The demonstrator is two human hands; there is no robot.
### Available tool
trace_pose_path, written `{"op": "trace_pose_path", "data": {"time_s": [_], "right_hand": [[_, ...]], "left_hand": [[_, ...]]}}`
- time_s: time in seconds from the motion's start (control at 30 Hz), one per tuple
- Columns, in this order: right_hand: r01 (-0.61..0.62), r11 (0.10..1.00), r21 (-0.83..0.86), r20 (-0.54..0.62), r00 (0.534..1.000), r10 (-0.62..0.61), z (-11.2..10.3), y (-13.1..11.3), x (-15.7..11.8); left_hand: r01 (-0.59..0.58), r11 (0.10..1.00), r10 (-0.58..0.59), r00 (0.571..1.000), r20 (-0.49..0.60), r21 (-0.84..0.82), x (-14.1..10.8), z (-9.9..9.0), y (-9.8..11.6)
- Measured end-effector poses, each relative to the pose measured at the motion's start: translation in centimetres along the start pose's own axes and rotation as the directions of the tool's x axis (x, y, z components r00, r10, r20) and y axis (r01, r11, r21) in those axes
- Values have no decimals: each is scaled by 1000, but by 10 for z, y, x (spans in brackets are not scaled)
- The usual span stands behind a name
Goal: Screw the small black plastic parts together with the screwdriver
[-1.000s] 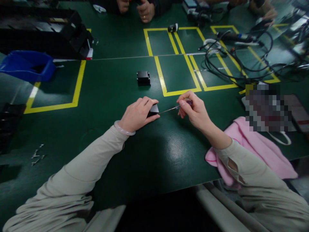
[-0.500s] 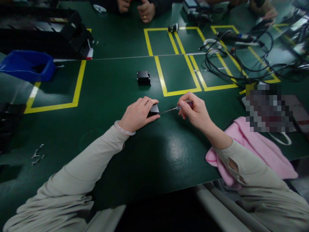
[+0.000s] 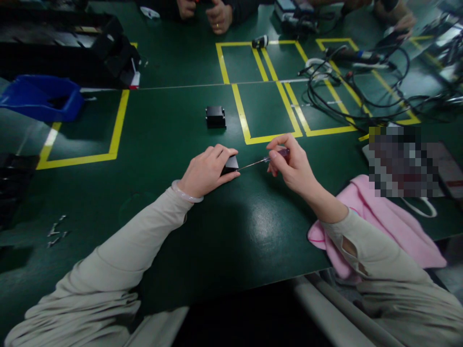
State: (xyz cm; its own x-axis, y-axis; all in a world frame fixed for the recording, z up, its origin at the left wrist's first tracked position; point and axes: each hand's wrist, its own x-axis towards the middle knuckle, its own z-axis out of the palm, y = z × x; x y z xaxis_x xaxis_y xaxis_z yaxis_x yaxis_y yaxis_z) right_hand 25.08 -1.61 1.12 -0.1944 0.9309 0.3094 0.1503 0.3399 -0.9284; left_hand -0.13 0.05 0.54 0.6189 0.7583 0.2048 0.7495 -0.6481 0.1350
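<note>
My left hand (image 3: 210, 167) is closed around a small black box (image 3: 232, 164), pressing it on the green table (image 3: 217, 226); much of the box is hidden under the fingers. In my right hand (image 3: 289, 161) is a screwdriver (image 3: 256, 163), gripped by its dark reddish handle. Its thin shaft points left, and the tip meets the right end of the box near a small screw. Another black box (image 3: 215, 116), with small bright screws at its sides, sits farther back on the table.
A blue bin (image 3: 43, 99) and black trays (image 3: 65, 46) stand at left. Loose small metal parts (image 3: 57, 232) lie at lower left. Right are a pink cloth (image 3: 379, 226) and tangled black cables (image 3: 361, 103). A co-worker's hands (image 3: 219, 17) show across the table.
The fingers of my right hand have shifted slightly on the screwdriver handle. My left hand and the box under it stay in place.
</note>
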Motion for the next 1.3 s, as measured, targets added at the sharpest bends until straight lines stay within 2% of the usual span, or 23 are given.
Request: {"op": "trace_pose_path", "data": {"time_s": [0.27,0.47,0.63,0.83,1.07,1.3], "right_hand": [[4,999,-41,3,1000,-4,-1,0,0],[1,1000,27,-5,1000,-1,0,1,0],[-8,999,-41,6,1000,8,-1,0,1],[-9,1000,16,-1,1000,9,0,-1,0],[-30,997,-72,12,999,30,-1,-2,0],[-13,1000,-18,-10,1000,13,0,-3,-1]], "left_hand": [[4,1000,-4,1000,8,1,0,-1,0],[5,1000,-5,1000,2,7,0,-1,0],[11,1000,-11,1000,15,1,0,-1,0],[11,1000,-11,1000,10,-4,0,-1,0],[6,1000,-6,1000,9,-9,0,0,0],[8,1000,-8,1000,14,-16,0,-1,0]]}}
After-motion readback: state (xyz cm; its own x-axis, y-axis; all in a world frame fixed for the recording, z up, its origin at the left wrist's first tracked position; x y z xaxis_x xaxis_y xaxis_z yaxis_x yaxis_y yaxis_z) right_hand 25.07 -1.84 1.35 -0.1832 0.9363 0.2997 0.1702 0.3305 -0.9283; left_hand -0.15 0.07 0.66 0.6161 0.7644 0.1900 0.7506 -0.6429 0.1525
